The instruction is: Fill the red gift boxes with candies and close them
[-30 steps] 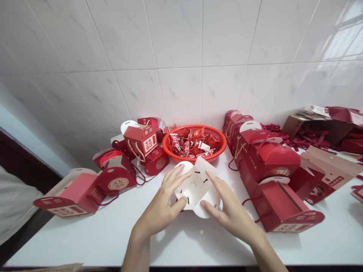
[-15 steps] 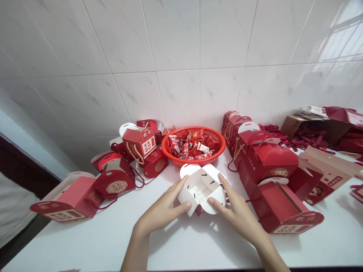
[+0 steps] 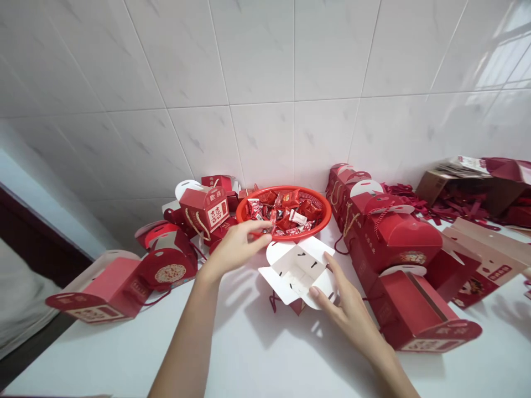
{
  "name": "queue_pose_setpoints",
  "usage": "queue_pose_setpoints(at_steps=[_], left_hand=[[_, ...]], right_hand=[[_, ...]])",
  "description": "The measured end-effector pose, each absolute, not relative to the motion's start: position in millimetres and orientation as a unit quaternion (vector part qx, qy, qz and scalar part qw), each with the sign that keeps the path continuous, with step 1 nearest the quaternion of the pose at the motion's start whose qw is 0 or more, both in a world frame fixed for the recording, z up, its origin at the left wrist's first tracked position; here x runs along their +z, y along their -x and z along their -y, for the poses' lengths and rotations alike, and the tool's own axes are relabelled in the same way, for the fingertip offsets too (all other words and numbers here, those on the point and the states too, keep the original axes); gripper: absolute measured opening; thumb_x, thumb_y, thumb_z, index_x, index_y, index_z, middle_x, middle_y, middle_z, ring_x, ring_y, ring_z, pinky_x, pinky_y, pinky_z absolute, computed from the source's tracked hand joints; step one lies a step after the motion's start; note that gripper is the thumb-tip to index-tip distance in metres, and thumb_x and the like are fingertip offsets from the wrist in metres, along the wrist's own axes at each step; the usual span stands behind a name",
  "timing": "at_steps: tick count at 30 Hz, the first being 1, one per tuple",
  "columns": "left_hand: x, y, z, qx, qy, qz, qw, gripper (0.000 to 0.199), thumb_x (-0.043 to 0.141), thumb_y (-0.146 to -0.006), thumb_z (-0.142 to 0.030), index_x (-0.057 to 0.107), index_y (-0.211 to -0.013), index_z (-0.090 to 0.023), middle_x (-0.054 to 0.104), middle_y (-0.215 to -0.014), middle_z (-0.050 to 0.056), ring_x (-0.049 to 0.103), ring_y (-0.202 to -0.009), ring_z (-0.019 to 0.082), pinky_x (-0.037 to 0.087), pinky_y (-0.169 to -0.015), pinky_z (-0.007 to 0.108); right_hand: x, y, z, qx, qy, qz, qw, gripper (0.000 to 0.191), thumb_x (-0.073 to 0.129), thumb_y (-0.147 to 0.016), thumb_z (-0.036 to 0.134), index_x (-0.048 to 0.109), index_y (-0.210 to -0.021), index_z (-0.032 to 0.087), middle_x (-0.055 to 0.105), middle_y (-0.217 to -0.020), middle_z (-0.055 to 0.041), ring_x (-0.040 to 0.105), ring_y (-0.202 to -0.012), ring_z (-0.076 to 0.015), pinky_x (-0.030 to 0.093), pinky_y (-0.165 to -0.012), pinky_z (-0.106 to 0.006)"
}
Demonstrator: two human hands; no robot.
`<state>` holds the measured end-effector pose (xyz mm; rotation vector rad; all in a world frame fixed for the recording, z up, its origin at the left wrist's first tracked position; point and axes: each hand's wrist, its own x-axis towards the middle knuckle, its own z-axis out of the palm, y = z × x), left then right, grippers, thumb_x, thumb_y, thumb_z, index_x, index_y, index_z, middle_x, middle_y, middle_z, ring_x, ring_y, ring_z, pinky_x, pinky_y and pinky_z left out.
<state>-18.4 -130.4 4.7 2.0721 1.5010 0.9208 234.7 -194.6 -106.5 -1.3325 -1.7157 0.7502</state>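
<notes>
Since the earlier frame, the left hand has left the open box and moved toward 11 o'clock, up to the red basket. Its fingers are bent and slightly spread, apparently pinching nothing, at the near rim; the wrapped candies lie just beyond, toward 2 o'clock. That hand is nearer them. The basket's long axis runs 9 to 3 o'clock, with the box at its 6 o'clock, on the tabletop, a flap pinched by the right hand.
</notes>
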Motion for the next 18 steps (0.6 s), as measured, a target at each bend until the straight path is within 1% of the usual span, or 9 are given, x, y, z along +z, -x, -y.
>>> queue_pose_setpoints(at_steps=[2,5,8,10,12,15,16,18], left_hand=[[10.2,10.3,100.5,0.324,-0.743,-0.547,0.209,0.035,0.059,-0.088,-0.031,0.075,-0.116,-0.017,0.073,-0.126,0.011,0.069,-0.115,0.027,0.053,-0.101,0.036],[8.2,-5.9,51.4,0.24,-0.747,-0.581,0.216,0.034,0.063,-0.082,-0.018,0.074,-0.115,-0.016,0.074,-0.125,0.01,0.069,-0.114,0.025,0.051,-0.098,0.029],[-2.4,-20.8,10.9,0.211,-0.741,-0.603,0.206,0.038,0.071,-0.071,-0.007,0.075,-0.107,-0.016,0.076,-0.119,0.012,0.069,-0.113,0.029,0.051,-0.095,0.031],[-10.0,-28.2,-6.9,0.186,-0.738,-0.615,0.205,0.033,0.077,-0.068,-0.007,0.074,-0.1,-0.017,0.077,-0.11,0.01,0.071,-0.107,0.03,0.052,-0.09,0.032],[-15.9,-32.9,-17.4,0.166,-0.736,-0.623,0.207,0.025,0.079,-0.075,-0.016,0.072,-0.099,-0.015,0.076,-0.106,0.009,0.071,-0.101,0.027,0.054,-0.088,0.036],[-21.4,-35.1,-23.6,0.154,-0.736,-0.622,0.22,0.023,0.069,-0.093,-0.031,0.068,-0.108,-0.014,0.071,-0.111,0.008,0.069,-0.098,0.021,0.057,-0.087,0.041],[-22.7,-34.8,-24.1,0.153,-0.736,-0.619,0.227,0.024,0.066,-0.095,-0.033,0.067,-0.11,-0.015,0.07,-0.112,0.007,0.068,-0.098,0.02,0.057,-0.087,0.041],[-24.4,-33.8,-24.3,0.158,-0.734,-0.616,0.239,0.024,0.065,-0.096,-0.034,0.067,-0.11,-0.015,0.069,-0.111,0.007,0.068,-0.097,0.021,0.058,-0.086,0.04]], right_hand=[[-107.2,-233.8,194.9,0.302,0.523,0.682,0.412,0.078,0.054,-0.095,0.057,0.03,-0.158,0.019,0.045,-0.158,-0.0159,0.046,-0.145,-0.0318,0.042,-0.115,-0.048],[-108.3,-233.5,194.8,0.304,0.521,0.685,0.409,0.079,0.054,-0.095,0.056,0.029,-0.159,0.018,0.044,-0.158,-0.0161,0.046,-0.144,-0.0318,0.042,-0.114,-0.048],[-111.0,-233.9,193.9,0.294,0.524,0.686,0.41,0.079,0.054,-0.095,0.056,0.029,-0.159,0.018,0.045,-0.157,-0.0161,0.048,-0.142,-0.0321,0.044,-0.112,-0.047],[-113.5,-234.0,193.2,0.283,0.524,0.689,0.414,0.078,0.054,-0.095,0.056,0.03,-0.159,0.019,0.046,-0.157,-0.0154,0.052,-0.139,-0.0322,0.048,-0.108,-0.046],[-116.1,-233.7,192.9,0.274,0.526,0.692,0.412,0.077,0.054,-0.095,0.055,0.029,-0.159,0.02,0.047,-0.156,-0.0147,0.057,-0.134,-0.0323,0.052,-0.103,-0.045],[-119.4,-232.7,193.2,0.266,0.53,0.696,0.405,0.077,0.053,-0.096,0.055,0.028,-0.16,0.02,0.048,-0.155,-0.0144,0.059,-0.131,-0.0328,0.055,-0.099,-0.045],[-120.1,-232.4,193.5,0.266,0.531,0.697,0.402,0.077,0.052,-0.096,0.055,0.027,-0.161,0.02,0.048,-0.155,-0.0146,0.058,-0.132,-0.0331,0.056,-0.098,-0.045],[-120.8,-232.0,194.2,0.269,0.533,0.696,0.398,0.078,0.05,-0.097,0.056,0.025,-0.161,0.019,0.049,-0.154,-0.0152,0.057,-0.133,-0.0333,0.055,-0.098,-0.046]])
